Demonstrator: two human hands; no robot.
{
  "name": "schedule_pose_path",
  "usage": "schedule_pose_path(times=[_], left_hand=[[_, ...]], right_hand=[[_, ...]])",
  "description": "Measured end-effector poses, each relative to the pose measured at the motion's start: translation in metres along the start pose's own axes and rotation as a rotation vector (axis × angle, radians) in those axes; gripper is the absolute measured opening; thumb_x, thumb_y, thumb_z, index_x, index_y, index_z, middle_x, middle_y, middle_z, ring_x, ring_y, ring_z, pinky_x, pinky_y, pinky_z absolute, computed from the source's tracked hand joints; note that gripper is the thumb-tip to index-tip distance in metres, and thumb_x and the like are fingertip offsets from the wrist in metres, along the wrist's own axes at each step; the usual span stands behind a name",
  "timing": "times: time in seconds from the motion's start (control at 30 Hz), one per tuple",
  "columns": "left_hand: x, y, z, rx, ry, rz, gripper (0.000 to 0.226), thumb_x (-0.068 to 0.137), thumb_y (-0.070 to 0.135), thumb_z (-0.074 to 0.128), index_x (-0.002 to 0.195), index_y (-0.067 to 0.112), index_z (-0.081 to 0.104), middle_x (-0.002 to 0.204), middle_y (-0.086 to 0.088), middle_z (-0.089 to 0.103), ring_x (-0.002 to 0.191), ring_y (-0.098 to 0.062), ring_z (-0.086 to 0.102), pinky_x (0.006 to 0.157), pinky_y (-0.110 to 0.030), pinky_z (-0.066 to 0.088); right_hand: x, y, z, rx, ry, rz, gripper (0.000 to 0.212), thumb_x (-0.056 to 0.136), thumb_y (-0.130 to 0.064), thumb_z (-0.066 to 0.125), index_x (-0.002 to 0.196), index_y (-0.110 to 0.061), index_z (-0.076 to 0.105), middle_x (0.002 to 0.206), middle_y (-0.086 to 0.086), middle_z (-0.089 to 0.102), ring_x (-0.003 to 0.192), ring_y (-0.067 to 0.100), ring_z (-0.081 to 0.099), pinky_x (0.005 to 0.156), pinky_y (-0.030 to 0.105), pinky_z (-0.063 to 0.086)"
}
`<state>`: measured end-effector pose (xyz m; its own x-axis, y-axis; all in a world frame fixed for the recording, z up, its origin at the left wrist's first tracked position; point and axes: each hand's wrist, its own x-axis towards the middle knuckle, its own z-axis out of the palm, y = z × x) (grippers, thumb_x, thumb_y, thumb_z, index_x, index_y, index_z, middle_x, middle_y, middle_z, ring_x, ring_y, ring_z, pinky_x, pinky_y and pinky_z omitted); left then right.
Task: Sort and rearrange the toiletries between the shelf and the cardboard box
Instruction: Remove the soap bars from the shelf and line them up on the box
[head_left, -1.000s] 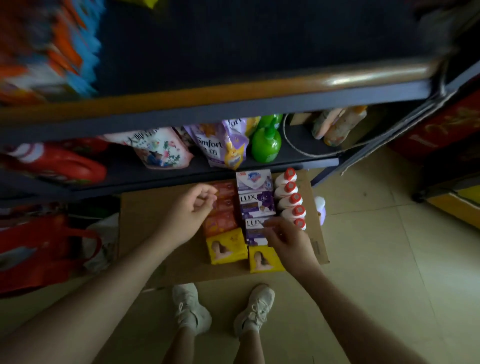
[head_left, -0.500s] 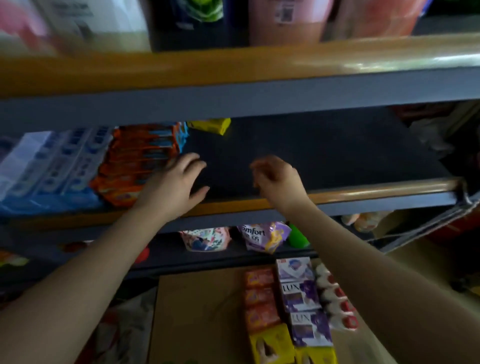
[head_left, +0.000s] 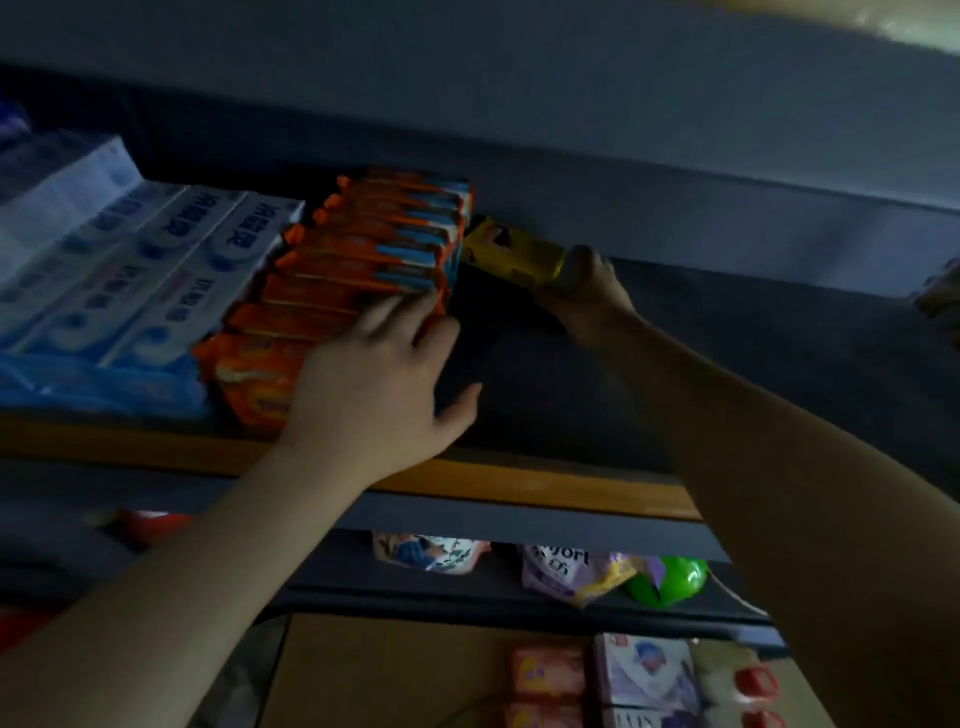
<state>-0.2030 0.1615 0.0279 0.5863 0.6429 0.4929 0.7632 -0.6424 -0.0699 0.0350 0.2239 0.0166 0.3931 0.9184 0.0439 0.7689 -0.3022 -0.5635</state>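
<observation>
Fingers of left hand (head_left: 371, 387) spread flat against orange boxes (head_left: 363, 260) on shelf (head_left: 545, 488). Right hand (head_left: 589, 291) deep in shadow at yellow pack (head_left: 511, 253); finger grip too dark to tell. Cardboard box (head_left: 384, 675) below, cut off.

Open shelf floor: the dark shelf (head_left: 701, 364) surface from frame centre to the right edge lies bare, room for a hand.
Left block: orange boxes (head_left: 363, 270) and white toothpaste boxes (head_left: 171, 260) fill the shelf's left half, packed side by side.
Back corner: a yellow pack (head_left: 511, 254) sits just right of the orange boxes, at the rear.
Overhead: the grey upper shelf (head_left: 571, 104) caps the gap.
Front: an orange rail (head_left: 519, 483) edges the shelf.
</observation>
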Motion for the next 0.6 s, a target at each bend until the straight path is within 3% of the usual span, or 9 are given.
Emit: schedule_pose_path(times=[0.1,0.17,0.27,0.33,0.4,0.47,0.53,0.6], left_hand=[[0.000,0.000,0.001,-0.010,0.018,-0.012,0.053,0.077,0.052,0.042,0.101,0.012,0.068,0.119,-0.010,0.064,0.108,-0.028,0.060,0.062,-0.033,0.052],[0.000,0.000,0.001,-0.006,0.024,-0.019,0.052,0.076,0.053,0.043,0.095,0.013,0.069,0.119,-0.009,0.064,0.108,-0.027,0.059,0.062,-0.031,0.051],[0.000,0.001,0.001,0.000,0.019,-0.026,0.049,0.076,0.053,0.044,0.090,0.013,0.069,0.119,-0.008,0.064,0.108,-0.026,0.059,0.061,-0.031,0.051],[0.000,0.001,0.000,-0.004,0.009,-0.033,0.049,0.076,0.052,0.043,0.091,0.013,0.069,0.120,-0.008,0.063,0.109,-0.027,0.059,0.062,-0.032,0.051],[0.000,0.001,-0.003,-0.002,-0.029,-0.050,0.051,0.077,0.053,0.041,0.094,0.013,0.069,0.122,-0.009,0.062,0.111,-0.027,0.058,0.065,-0.033,0.052],[0.000,0.002,-0.006,-0.011,-0.079,-0.054,0.054,0.078,0.053,0.037,0.097,0.013,0.068,0.125,-0.009,0.060,0.113,-0.028,0.056,0.069,-0.033,0.052],[-0.001,0.004,-0.011,-0.015,-0.146,-0.056,0.057,0.081,0.054,0.035,0.106,0.015,0.066,0.132,-0.009,0.055,0.120,-0.027,0.051,0.075,-0.034,0.052],[0.001,0.004,-0.016,-0.040,-0.202,-0.072,0.058,0.087,0.056,0.034,0.124,0.016,0.054,0.145,-0.007,0.041,0.133,-0.024,0.037,0.088,-0.035,0.047]], right_hand=[[0.008,-0.012,-0.003,0.004,-0.037,-0.054,0.083,0.086,-0.038,0.063,0.147,-0.009,0.016,0.151,0.013,0.024,0.137,0.029,0.028,0.105,0.035,0.033],[0.007,-0.022,-0.003,-0.127,-0.087,-0.110,0.068,0.091,-0.035,0.056,0.145,-0.007,0.024,0.148,0.016,0.028,0.135,0.032,0.028,0.107,0.037,0.029],[0.001,-0.035,0.006,-0.359,-0.067,-0.240,0.028,0.090,-0.027,0.047,0.116,-0.019,0.046,0.110,0.015,0.058,0.108,0.032,0.052,0.092,0.041,0.032],[-0.007,-0.034,0.004,-0.387,-0.121,-0.225,0.031,0.079,-0.032,0.054,0.105,-0.018,0.047,0.091,0.009,0.059,0.093,0.030,0.060,0.076,0.038,0.040],[-0.027,-0.028,-0.006,-0.350,-0.193,-0.072,0.048,0.070,-0.044,0.066,0.102,-0.011,0.055,0.095,0.011,0.059,0.089,0.027,0.061,0.059,0.026,0.039],[-0.051,-0.022,-0.020,-0.386,-0.275,-0.070,0.038,0.068,-0.046,0.069,0.080,-0.014,0.053,0.092,0.012,0.060,0.079,0.024,0.056,0.050,0.024,0.033],[-0.081,-0.021,-0.037,-0.346,-0.328,-0.045,0.036,0.071,-0.043,0.070,0.071,-0.016,0.047,0.086,0.011,0.057,0.077,0.021,0.052,0.049,0.023,0.033],[-0.110,-0.018,-0.053,-0.211,-0.359,-0.003,0.032,0.072,-0.037,0.072,0.089,-0.014,0.058,0.091,0.008,0.058,0.084,0.022,0.056,0.060,0.026,0.042]])
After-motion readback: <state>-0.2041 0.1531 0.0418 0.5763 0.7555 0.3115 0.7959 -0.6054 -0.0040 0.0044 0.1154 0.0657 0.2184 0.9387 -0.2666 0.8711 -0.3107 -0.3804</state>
